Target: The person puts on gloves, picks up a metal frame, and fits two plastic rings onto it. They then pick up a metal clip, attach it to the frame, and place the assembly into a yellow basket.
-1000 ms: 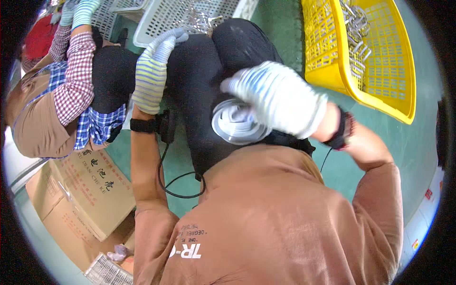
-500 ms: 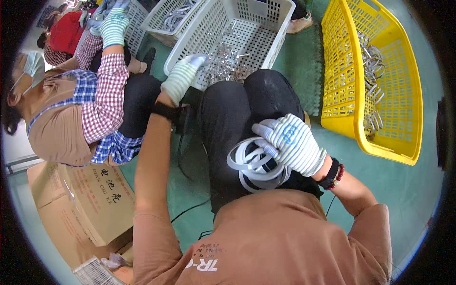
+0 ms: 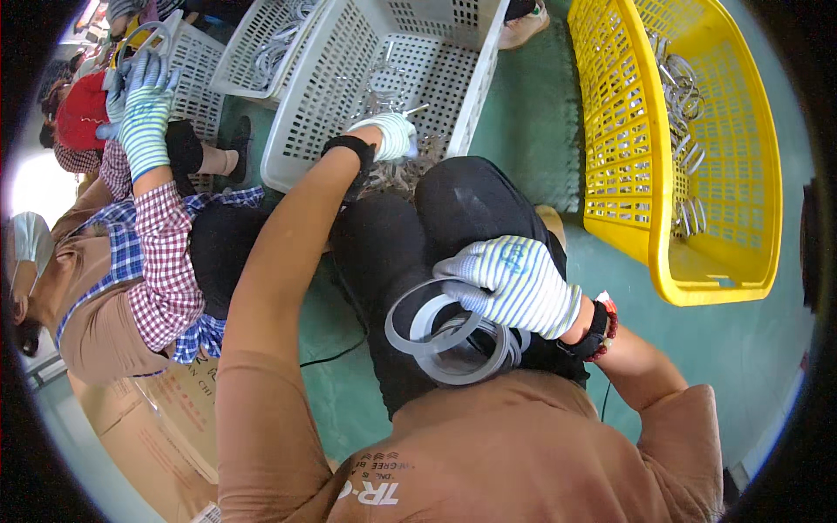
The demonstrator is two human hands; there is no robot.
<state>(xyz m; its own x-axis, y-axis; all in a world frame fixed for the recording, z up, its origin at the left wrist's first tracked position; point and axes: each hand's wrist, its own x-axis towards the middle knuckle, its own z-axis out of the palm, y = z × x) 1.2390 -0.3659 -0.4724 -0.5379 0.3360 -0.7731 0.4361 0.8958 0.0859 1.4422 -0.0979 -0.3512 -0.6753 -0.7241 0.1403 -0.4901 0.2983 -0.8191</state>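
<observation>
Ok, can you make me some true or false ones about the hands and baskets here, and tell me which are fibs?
1. Shiny curved pieces lie in the yellow basket. True.
2. The left hand is inside the yellow basket. False: it is at the white basket, by small shiny pieces.
3. The right hand holds pale rings at the lap. True.
4. The person's two hands have nothing on them. False: both wear striped gloves.
5. A co-worker in a checked sleeve is on the person's left. True.
</observation>
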